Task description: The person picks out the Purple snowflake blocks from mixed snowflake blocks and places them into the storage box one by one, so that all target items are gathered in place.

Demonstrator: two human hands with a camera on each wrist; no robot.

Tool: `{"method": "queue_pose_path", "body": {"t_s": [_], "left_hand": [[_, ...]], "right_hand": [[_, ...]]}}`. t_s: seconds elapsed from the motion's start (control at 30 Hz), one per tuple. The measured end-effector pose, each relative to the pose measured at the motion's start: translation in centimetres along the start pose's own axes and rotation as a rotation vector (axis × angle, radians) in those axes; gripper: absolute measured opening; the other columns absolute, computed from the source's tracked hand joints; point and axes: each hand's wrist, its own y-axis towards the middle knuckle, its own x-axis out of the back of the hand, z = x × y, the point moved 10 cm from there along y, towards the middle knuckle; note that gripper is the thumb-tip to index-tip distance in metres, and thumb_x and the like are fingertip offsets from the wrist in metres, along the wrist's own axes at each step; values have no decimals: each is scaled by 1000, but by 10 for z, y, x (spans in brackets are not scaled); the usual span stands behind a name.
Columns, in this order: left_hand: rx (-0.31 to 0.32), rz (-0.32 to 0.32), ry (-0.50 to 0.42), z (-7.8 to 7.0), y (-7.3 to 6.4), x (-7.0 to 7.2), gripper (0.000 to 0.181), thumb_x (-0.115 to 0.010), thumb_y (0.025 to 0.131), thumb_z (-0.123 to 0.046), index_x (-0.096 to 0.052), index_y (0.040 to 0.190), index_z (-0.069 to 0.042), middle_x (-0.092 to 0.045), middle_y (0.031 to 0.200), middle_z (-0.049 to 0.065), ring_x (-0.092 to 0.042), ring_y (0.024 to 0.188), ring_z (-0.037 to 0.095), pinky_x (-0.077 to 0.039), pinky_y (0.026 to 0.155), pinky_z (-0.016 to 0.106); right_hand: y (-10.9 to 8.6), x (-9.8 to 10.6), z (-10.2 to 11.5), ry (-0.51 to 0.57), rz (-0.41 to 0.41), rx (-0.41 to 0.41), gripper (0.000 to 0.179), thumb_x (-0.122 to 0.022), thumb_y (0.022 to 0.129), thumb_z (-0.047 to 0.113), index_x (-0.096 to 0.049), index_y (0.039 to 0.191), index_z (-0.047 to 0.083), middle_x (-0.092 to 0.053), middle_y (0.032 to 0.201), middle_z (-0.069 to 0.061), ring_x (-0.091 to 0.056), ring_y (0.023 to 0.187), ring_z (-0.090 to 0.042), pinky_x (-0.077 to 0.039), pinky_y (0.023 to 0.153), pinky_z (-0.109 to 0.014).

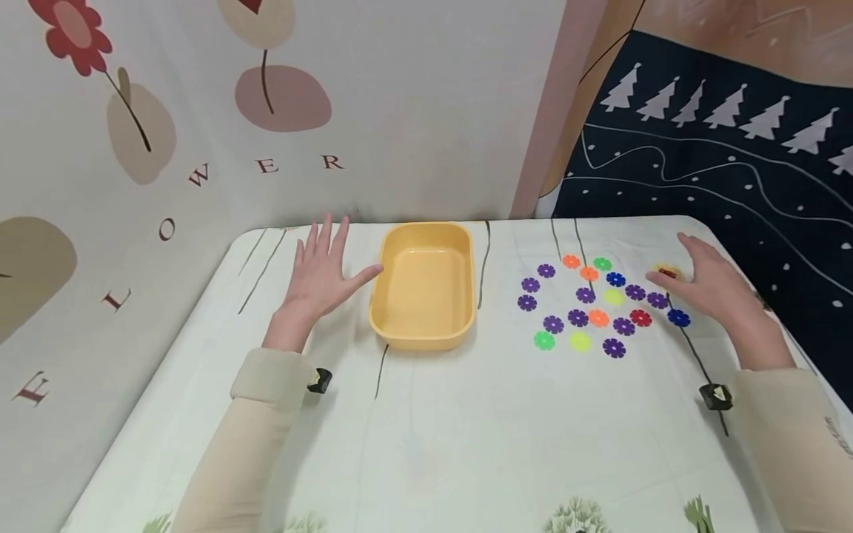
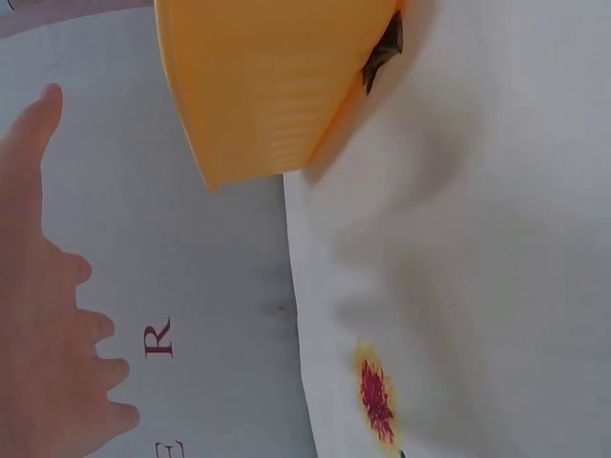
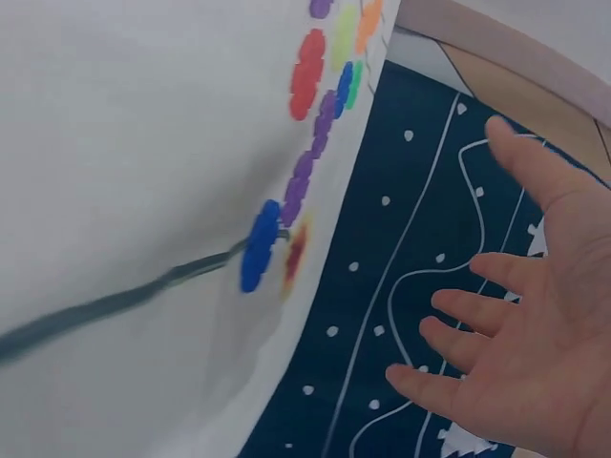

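Some twenty round discs (image 1: 578,318) lie on the desk (image 1: 466,437) right of centre in the frame, mostly left of the nearer right hand (image 1: 720,285), whose fingers (image 3: 473,313) spread apart like those of the left hand (image 1: 313,277) beside the yellow tub (image 1: 426,296), its long axis running up the frame.

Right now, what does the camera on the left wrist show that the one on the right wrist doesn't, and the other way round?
Only the left wrist view shows the left hand, the yellow tray and the printed letter R.

Only the right wrist view shows the right hand, the coloured notched discs, among them a blue disc and a red disc, and the navy cloth with white lines and dots.

Both share the white tablecloth and part of the pale backdrop.
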Motion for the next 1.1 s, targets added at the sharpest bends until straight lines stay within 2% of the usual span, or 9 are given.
{"method": "queue_pose_path", "body": {"t_s": [0.23, 0.53, 0.93, 1.1], "left_hand": [[-33, 28, -72, -7, -9, -9, 104, -52, 88, -73, -2, 162, -20, 5, 170, 10, 1, 156, 37, -1, 128, 57], [-54, 61, -96, -14, -22, -17, 105, -54, 87, -73, -6, 162, -19, -2, 170, 11, -1, 157, 35, -2, 128, 56], [-71, 157, -162, -17, -35, -33, 104, -61, 86, -67, -9, 162, -19, -5, 170, 8, -7, 157, 33, -9, 128, 53], [-58, 191, -205, -14, -40, -40, 105, -63, 84, -69, -8, 162, -24, -5, 170, 3, -7, 157, 31, -17, 125, 60]], "right_hand": [[-4, -4, -22, 35, -10, -80, 97, -47, 95, 65, -13, 158, 0, -16, 156, -39, -21, 138, -61, -26, 105, -79], [-5, -9, -34, 73, -7, -86, 90, -49, 97, 61, -23, 154, -4, -27, 148, -44, -31, 128, -62, -33, 103, -76], [-4, -20, -45, 158, 48, -131, 77, -49, 101, 51, -33, 150, -7, -36, 143, -42, -36, 129, -59, -37, 105, -71], [-2, -26, -52, 209, 61, -147, 73, -49, 101, 49, -39, 146, -7, -38, 145, -39, -37, 130, -56, -38, 106, -70]]}}
